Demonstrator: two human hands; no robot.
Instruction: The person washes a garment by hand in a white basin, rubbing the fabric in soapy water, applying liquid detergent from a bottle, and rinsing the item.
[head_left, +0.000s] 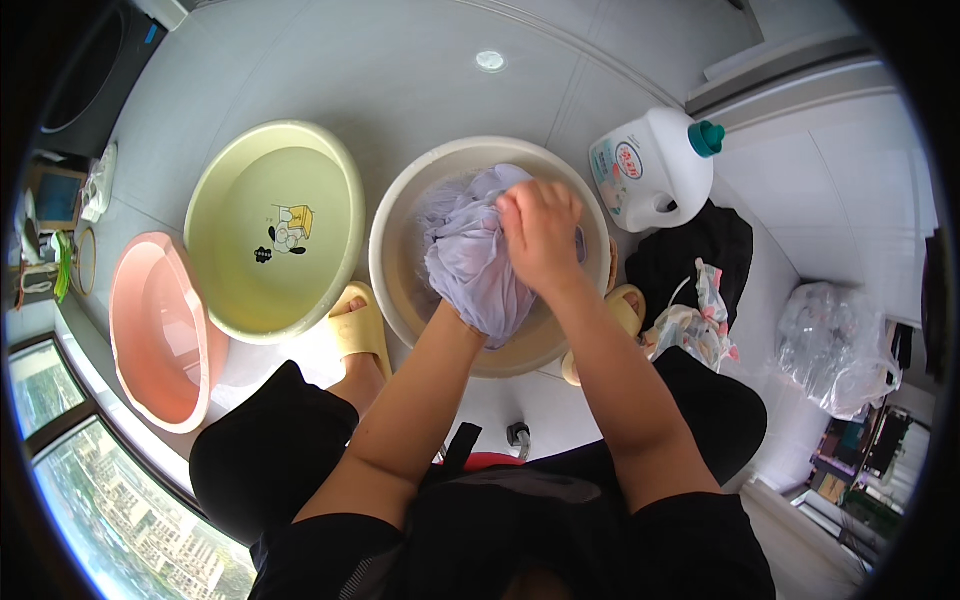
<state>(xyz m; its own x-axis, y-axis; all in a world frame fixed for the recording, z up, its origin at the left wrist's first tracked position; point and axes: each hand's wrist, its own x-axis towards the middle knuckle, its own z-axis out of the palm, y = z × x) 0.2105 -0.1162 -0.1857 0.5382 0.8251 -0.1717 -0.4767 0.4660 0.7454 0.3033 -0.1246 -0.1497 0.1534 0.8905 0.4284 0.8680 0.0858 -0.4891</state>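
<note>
A wet, pale lavender cloth is bunched over a cream plastic basin on the floor between the feet. The cloth covers my left hand; only the wrist shows, and the fingers and their grip are hidden. My right hand is at the right side of the cloth, its curled fingers touching the fabric; whether they pinch it is not plain. Part of the cloth hangs down in the basin, where cloudy, sudsy water shows at the left.
At left are a yellow-green basin with a cartoon print and a pink basin. At right stand a white detergent bottle with a green cap, black cloth, a printed bag and a clear plastic bag.
</note>
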